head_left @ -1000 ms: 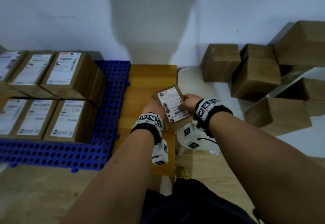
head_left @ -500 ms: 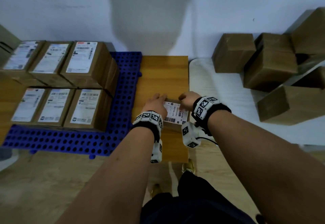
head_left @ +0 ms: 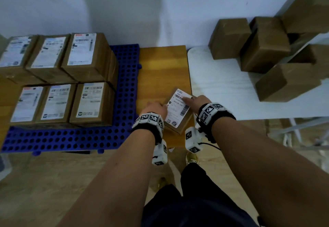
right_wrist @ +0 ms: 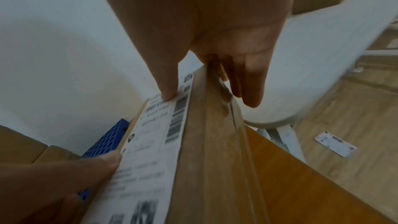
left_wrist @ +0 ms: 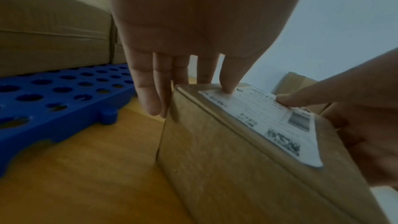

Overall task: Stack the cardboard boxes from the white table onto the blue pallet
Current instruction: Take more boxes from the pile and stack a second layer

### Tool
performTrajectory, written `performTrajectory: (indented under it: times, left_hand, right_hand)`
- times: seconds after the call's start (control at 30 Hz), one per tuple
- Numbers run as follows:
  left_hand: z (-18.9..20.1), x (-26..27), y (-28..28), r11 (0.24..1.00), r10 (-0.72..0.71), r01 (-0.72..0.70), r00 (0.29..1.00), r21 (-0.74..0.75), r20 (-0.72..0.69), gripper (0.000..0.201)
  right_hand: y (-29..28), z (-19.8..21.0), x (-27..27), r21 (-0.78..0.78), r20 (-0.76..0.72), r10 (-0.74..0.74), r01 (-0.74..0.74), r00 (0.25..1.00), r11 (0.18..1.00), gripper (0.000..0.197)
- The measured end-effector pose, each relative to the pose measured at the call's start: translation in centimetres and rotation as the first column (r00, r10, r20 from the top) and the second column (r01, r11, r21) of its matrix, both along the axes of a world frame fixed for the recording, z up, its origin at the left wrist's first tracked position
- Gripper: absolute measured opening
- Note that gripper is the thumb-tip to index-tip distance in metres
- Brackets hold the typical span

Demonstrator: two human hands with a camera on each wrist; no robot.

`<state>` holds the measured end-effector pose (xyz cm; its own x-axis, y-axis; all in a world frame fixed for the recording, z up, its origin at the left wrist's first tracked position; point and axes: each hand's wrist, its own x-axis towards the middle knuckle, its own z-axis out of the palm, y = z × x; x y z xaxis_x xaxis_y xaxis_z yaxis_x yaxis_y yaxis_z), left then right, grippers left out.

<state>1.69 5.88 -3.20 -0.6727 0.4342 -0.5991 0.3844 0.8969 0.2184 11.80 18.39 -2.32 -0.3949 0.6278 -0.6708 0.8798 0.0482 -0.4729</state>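
A small cardboard box (head_left: pixel 178 110) with a white shipping label is held between both hands, low over the wooden board (head_left: pixel 160 69); I cannot tell whether it touches. My left hand (head_left: pixel 156 108) grips its left side, thumb on the label (left_wrist: pixel 258 117), fingers down the side. My right hand (head_left: pixel 199 101) grips the right side the same way (right_wrist: pixel 204 23). The blue pallet (head_left: pixel 126 84) lies to the left, carrying several labelled boxes (head_left: pixel 85 62). Several plain boxes (head_left: pixel 267 45) sit piled on the white table (head_left: pixel 219 87) to the right.
The pallet's near strip (head_left: pixel 62 141) and right strip are bare. A white wall runs behind everything. A loose label (right_wrist: pixel 334 143) lies on the wood floor by the table's legs (head_left: pixel 293 132). My feet (head_left: pixel 191 158) stand just below the wooden board.
The box was tilted up towards me a second ago; it has come down low over the wooden board and turned label-up. Both hands have stayed on it.
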Motion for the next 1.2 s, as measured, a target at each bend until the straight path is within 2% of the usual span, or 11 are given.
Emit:
performTrajectory:
  times: [0.13, 0.2, 0.4, 0.5, 0.67, 0.8, 0.97, 1.07, 1.2]
  left_hand:
    - [-0.9, 0.9, -1.5, 0.996, -0.037, 0.032, 0.997, 0.078, 0.068, 0.046]
    - [-1.3, 1.6, -2.2, 0.992, -0.059, 0.048, 0.994, 0.113, 0.091, 0.046]
    - [-0.8, 3.5, -4.3, 0.99, 0.012, -0.031, 0.99, 0.135, 0.138, 0.044]
    - [0.1, 4.0, -5.1, 0.969, 0.108, -0.135, 0.985, 0.206, 0.135, 0.045]
    - [3.4, 4.0, -6.0, 0.898, 0.255, -0.251, 0.966, 0.362, 0.037, 0.045]
    - [6.0, 3.4, -6.8, 0.802, 0.369, -0.301, 0.929, 0.517, -0.033, 0.045]
    - [8.4, 1.9, -9.2, 0.694, 0.532, -0.401, 0.846, 0.598, -0.049, 0.043]
    - [9.2, 0.6, -11.5, 0.644, 0.6, -0.424, 0.797, 0.637, -0.076, 0.045]
    - [9.5, -1.6, -15.7, 0.578, 0.68, -0.478, 0.73, 0.661, -0.066, 0.047]
  right_hand:
    - [-3.2, -1.0, 1.1, 0.004, 0.03, -0.106, 0.105, 0.994, 0.994, 0.067]
    - [-4.6, -1.4, 1.7, -0.035, 0.028, -0.107, 0.108, 0.994, 0.994, 0.068]
    - [-6.7, -0.9, 2.7, 0.018, 0.045, -0.108, 0.107, 0.993, 0.994, 0.06]
    - [-6.9, 0.2, 2.2, 0.061, 0.003, -0.086, 0.086, 0.996, 0.994, 0.059]
    - [-6.7, 3.3, 0.5, 0.149, -0.113, -0.033, 0.05, 0.993, 0.988, 0.065]
    - [-6.8, 6.1, -1.6, 0.215, -0.222, 0.026, 0.023, 0.975, 0.976, 0.065]
    - [-8.8, 8.7, -4.8, 0.197, -0.395, 0.095, -0.017, 0.914, 0.98, 0.048]
    - [-11.2, 9.8, -6.6, 0.216, -0.429, 0.163, -0.074, 0.888, 0.974, 0.043]
    - [-15.2, 10.7, -9.3, 0.238, -0.432, 0.274, -0.185, 0.859, 0.954, 0.054]
